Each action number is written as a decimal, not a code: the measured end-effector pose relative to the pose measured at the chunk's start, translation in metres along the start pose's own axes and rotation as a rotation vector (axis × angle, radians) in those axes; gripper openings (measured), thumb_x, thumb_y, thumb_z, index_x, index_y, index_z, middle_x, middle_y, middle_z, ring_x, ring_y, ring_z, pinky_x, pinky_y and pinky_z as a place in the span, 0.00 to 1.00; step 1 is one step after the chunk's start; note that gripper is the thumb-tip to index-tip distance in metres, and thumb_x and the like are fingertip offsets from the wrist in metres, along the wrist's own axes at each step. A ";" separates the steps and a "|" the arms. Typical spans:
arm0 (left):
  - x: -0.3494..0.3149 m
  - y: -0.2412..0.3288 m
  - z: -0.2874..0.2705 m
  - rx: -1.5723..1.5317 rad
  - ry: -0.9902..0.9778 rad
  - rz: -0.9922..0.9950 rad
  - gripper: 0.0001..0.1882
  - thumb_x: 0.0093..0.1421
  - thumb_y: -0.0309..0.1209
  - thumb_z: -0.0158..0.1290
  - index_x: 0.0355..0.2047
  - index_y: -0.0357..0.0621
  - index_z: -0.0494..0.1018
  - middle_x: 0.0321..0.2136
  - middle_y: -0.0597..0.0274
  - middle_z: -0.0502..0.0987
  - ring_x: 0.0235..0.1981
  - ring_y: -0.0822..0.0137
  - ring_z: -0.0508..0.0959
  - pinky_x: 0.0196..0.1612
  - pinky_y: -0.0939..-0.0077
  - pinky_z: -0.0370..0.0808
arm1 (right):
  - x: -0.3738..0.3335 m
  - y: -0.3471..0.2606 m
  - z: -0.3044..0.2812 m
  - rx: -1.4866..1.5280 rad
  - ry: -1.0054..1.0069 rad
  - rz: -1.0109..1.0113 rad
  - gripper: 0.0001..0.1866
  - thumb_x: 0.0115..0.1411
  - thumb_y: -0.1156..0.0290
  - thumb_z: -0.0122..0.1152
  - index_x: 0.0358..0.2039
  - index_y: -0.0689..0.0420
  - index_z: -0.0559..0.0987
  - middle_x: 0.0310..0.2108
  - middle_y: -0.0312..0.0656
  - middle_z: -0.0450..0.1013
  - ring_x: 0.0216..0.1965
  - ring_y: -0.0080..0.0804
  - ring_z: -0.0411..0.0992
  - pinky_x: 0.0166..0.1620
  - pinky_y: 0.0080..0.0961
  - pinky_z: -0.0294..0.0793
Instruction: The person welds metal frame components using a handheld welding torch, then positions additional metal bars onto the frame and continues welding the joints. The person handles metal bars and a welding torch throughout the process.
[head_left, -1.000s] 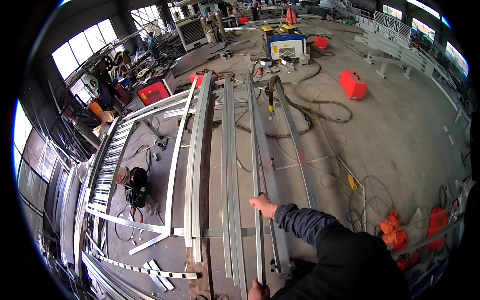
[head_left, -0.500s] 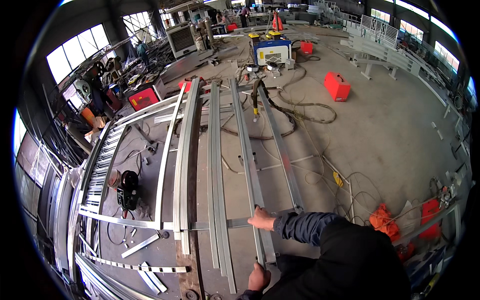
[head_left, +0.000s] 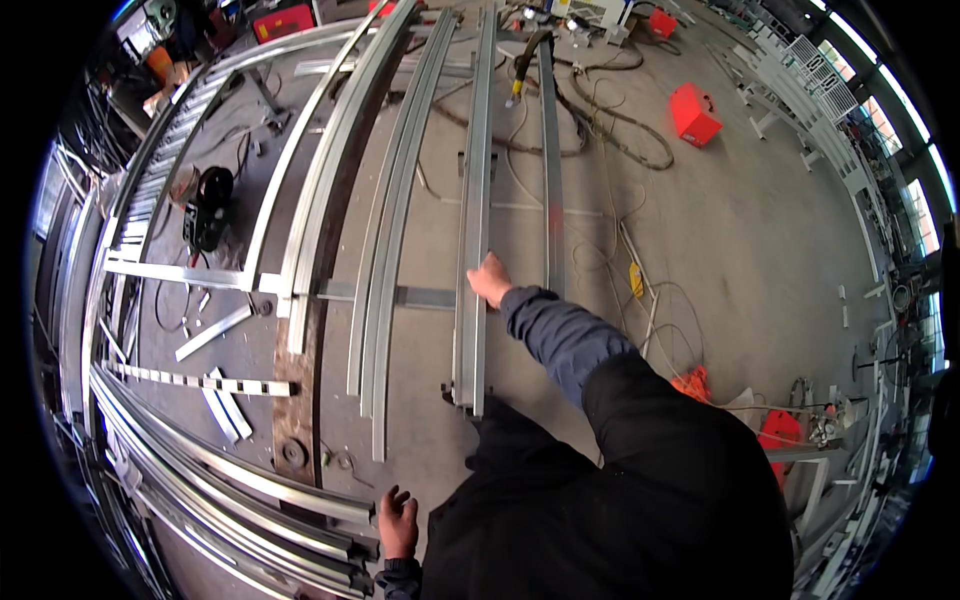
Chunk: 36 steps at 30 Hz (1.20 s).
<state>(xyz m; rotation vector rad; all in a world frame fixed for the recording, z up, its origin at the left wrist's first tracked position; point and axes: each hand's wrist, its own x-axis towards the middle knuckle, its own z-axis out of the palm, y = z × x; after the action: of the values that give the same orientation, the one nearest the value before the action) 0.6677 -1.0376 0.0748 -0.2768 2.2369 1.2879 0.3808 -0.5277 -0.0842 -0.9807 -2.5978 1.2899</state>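
My right hand [head_left: 489, 280] is closed round the edge of a long galvanised metal channel [head_left: 474, 345], part way along it. This channel lies lengthwise across a crosswise metal bar [head_left: 425, 298], with another length close beside it. My left hand [head_left: 398, 522] is raised near the front, off the metal, its fingers loosely bent and apart with nothing in them. It is nearest the ends of a stack of long shiny metal profiles [head_left: 270, 487] at the lower left. Left of my right hand lies a group of parallel channels [head_left: 388, 265].
More long profiles [head_left: 325, 170] lie farther left over a rusty beam [head_left: 298, 420]. A single bar [head_left: 553, 190] runs on the right. Hoses and cables [head_left: 640, 150] trail over the floor by a red case [head_left: 694, 114]. A black power tool [head_left: 207, 210] stands at left.
My left hand has let go of the channel's near end and moved left and nearer me. My right hand stays on the channel. The view has tilted down and shifted.
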 end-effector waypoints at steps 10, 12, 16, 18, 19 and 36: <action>-0.048 -0.129 0.023 -0.293 -0.013 -0.258 0.25 0.72 0.27 0.59 0.66 0.32 0.70 0.54 0.46 0.86 0.53 0.62 0.85 0.59 0.68 0.79 | 0.030 0.001 -0.004 -0.042 0.015 0.066 0.28 0.62 0.61 0.66 0.47 0.79 0.71 0.39 0.68 0.80 0.39 0.63 0.82 0.43 0.47 0.83; -0.049 -0.132 0.024 -0.273 -0.003 -0.238 0.25 0.72 0.27 0.59 0.66 0.32 0.71 0.54 0.45 0.86 0.54 0.62 0.85 0.59 0.67 0.79 | 0.028 0.000 -0.003 0.008 -0.052 0.152 0.29 0.63 0.62 0.65 0.49 0.78 0.71 0.40 0.68 0.80 0.41 0.62 0.82 0.45 0.47 0.83; -0.045 -0.123 0.015 -0.143 0.043 -0.183 0.26 0.70 0.28 0.59 0.66 0.32 0.71 0.54 0.44 0.85 0.54 0.60 0.85 0.59 0.67 0.79 | 0.027 0.005 -0.002 -0.079 -0.043 0.077 0.28 0.64 0.63 0.65 0.50 0.79 0.71 0.43 0.69 0.79 0.46 0.60 0.81 0.50 0.45 0.81; -0.045 -0.112 0.010 -0.127 0.068 -0.194 0.26 0.70 0.29 0.60 0.65 0.32 0.71 0.54 0.43 0.85 0.55 0.59 0.85 0.60 0.66 0.79 | 0.024 0.006 -0.005 -0.059 -0.077 0.077 0.29 0.63 0.63 0.65 0.50 0.80 0.71 0.44 0.68 0.79 0.46 0.59 0.81 0.51 0.45 0.81; -0.044 -0.111 0.009 -0.156 0.078 -0.198 0.26 0.70 0.29 0.60 0.65 0.32 0.71 0.54 0.43 0.85 0.54 0.59 0.85 0.59 0.65 0.79 | 0.023 0.007 -0.006 -0.050 -0.094 0.077 0.29 0.63 0.63 0.65 0.50 0.80 0.71 0.44 0.68 0.79 0.46 0.59 0.81 0.51 0.45 0.81; 0.005 -0.093 0.024 -0.174 -0.017 -0.193 0.28 0.69 0.31 0.63 0.67 0.33 0.71 0.55 0.46 0.84 0.53 0.60 0.85 0.58 0.66 0.81 | -0.003 -0.006 -0.022 0.048 -0.076 0.111 0.37 0.61 0.64 0.63 0.62 0.81 0.66 0.56 0.73 0.76 0.60 0.65 0.77 0.62 0.46 0.76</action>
<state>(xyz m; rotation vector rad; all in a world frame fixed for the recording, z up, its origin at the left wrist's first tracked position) 0.7120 -1.0658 -0.0061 -0.5313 2.0305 1.3743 0.3879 -0.5169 -0.0646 -1.1031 -2.5877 1.4352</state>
